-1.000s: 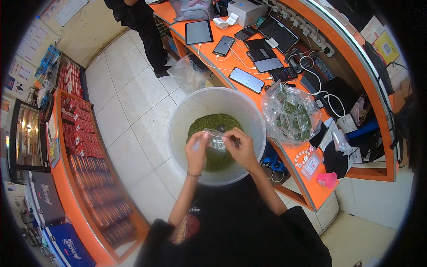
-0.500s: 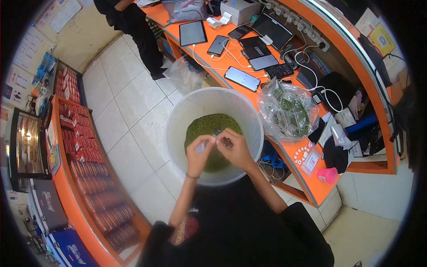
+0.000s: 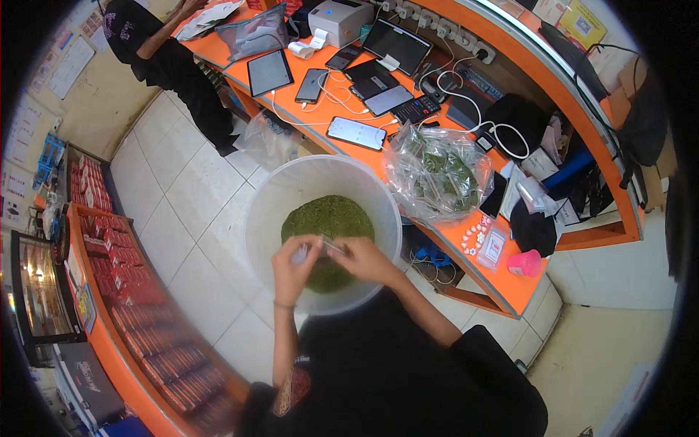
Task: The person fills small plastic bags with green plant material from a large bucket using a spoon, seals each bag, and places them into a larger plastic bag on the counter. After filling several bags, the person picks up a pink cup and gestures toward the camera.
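Both my hands are over a large translucent tub [image 3: 255, 233] with fine green, leafy-looking material [image 3: 328, 211] in its bottom. My left hand [image 3: 293, 266] is closed in a pinch, with a bit of clear plastic showing by its palm. Close beside it, my right hand [image 3: 362, 258] pinches too. Between the fingertips is a small clear plastic bag [image 3: 333, 246], its details too small to make out. To the right of the tub, a large clear plastic bag [image 3: 437, 175] with green material lies on the orange table [image 3: 306, 135].
Phones [image 3: 355, 133], a tablet [image 3: 269, 73], cables and a label printer [image 3: 341, 22] crowd the table. A pink cup [image 3: 524, 264] stands at its near end. Shelves of red packs [image 3: 138, 277] are at left. Another person in black [image 3: 175, 65] stands at the far left.
The view has swung so the tub and table sit further left, and more of the other person shows. My fingertips have moved slightly apart, with the clear plastic now visible between them.
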### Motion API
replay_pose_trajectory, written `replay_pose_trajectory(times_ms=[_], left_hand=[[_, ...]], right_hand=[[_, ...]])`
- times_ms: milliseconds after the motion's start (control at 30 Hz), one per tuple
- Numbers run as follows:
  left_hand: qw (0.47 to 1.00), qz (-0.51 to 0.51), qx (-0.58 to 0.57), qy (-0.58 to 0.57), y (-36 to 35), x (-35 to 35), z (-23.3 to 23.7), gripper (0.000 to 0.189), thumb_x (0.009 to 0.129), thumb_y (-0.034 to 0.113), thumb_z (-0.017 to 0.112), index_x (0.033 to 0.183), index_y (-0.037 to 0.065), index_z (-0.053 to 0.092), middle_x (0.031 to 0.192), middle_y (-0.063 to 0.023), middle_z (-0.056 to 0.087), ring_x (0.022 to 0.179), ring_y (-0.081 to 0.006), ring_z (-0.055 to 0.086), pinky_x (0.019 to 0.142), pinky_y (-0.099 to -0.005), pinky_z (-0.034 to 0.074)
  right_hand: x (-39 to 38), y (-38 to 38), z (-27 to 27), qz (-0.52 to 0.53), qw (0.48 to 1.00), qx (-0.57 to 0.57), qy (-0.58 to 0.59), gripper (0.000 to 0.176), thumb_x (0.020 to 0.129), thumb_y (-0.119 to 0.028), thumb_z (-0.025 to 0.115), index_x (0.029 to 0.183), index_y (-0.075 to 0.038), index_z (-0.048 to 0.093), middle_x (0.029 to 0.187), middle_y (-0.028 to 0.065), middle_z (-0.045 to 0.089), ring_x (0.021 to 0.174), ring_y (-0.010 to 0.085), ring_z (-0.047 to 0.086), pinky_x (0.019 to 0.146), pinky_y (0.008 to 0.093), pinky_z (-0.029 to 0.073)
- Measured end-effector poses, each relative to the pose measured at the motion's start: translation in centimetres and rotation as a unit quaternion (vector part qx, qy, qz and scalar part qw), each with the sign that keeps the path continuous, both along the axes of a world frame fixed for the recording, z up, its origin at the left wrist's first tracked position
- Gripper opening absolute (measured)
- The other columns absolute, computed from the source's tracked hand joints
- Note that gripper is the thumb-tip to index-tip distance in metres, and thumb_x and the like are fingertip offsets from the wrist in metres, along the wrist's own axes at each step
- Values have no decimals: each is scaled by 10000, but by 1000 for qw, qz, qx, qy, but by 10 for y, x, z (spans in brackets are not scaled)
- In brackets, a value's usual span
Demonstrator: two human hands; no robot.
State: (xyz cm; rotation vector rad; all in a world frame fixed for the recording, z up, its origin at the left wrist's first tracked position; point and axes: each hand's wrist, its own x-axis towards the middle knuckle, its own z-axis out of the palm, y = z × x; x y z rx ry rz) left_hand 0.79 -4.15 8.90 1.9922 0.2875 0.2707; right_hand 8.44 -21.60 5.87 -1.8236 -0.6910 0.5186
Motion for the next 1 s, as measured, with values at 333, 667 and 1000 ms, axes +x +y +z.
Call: replay_pose_trajectory(times_ms=[333, 667, 1000], left_hand=[[895, 225, -385, 3, 13, -3, 1, 518, 905, 107, 659, 1386, 66, 471, 1113, -30, 563, 806, -32, 493, 564, -149, 372], [841, -10, -541, -24, 0, 2, -13, 686, 948, 89, 575, 1514, 19, 194, 1473, -204, 405, 1353, -282, 410, 1098, -368, 371], [840, -20, -543, 12, 2, -2, -18, 542, 1003, 173, 511, 1472, 6, 298, 1415, -202, 471, 1280, -277, 493, 1048, -366, 434]], right_hand=[[-10, -10, 16, -390, 784, 372, 307, 198, 964, -221, 605, 1093, -71, 599, 712, -20, 465, 524, 28, 367, 442, 173, 306], [-16, 33, 0, -96, 993, 56, 44, 191, 860, -180, 694, 914, 3, 687, 633, 47, 585, 569, 87, 514, 545, 262, 417], [-11, 32, -22, -49, 990, 107, 78, 218, 899, -187, 672, 958, 22, 699, 656, 38, 605, 586, 61, 486, 542, 257, 397]])
